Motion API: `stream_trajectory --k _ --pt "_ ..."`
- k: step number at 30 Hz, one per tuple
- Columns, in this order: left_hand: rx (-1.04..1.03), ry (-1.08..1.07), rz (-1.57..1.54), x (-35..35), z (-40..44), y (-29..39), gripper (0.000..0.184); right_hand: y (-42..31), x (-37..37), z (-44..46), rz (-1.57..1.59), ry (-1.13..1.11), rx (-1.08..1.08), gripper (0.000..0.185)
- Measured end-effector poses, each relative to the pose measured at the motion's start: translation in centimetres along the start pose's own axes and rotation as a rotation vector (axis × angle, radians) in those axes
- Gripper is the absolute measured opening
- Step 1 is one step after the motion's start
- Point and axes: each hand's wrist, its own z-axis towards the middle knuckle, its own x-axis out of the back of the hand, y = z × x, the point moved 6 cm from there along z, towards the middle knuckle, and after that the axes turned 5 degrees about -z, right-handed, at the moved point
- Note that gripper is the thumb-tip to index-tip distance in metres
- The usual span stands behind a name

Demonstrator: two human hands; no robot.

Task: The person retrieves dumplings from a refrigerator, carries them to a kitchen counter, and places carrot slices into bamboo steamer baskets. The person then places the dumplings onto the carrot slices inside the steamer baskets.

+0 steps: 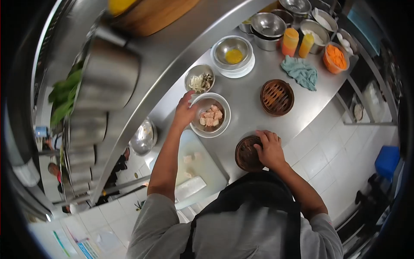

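A metal bowl of raw meat chunks (211, 116) stands in the middle of the steel counter. My left hand (185, 110) is at its left rim, fingers spread and holding nothing I can see. Just beyond those fingers is a smaller metal bowl (187, 80) with pale strips and dark sliced pieces. Near the counter's front edge, my right hand (270, 150) grips the right rim of a small round bamboo steamer (246, 156), thumb on the inner side. A second bamboo steamer (277, 98), with a slatted base, sits farther back, apart from both hands.
A cutting board (207, 160) with a cleaver (191, 187) and meat bits lies front left. Behind are a bowl with yellow liquid (233, 55), squeeze bottles (290, 42), a green cloth (300, 72) and an orange-filled tub (336, 58). A steel shelf (172, 58) overhangs the left.
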Motion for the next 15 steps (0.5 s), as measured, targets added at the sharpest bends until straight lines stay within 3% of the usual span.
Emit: stream_trajectory --k 6,13,15 --pt "0.022 -0.239 0.159 -1.7 3.5 -2.4 0.057 0.0 0.4 0.5 0.006 0.018 -0.065 0.056" --pt "0.006 -0.177 0.016 0.3 4.0 -3.5 0.059 -0.9 2.5 5.0 0.281 0.108 -0.042 0.058" --pt "0.098 -0.170 -0.080 1.3 4.6 -5.8 0.058 -0.5 2.3 8.1 0.545 0.135 -0.105 0.058"
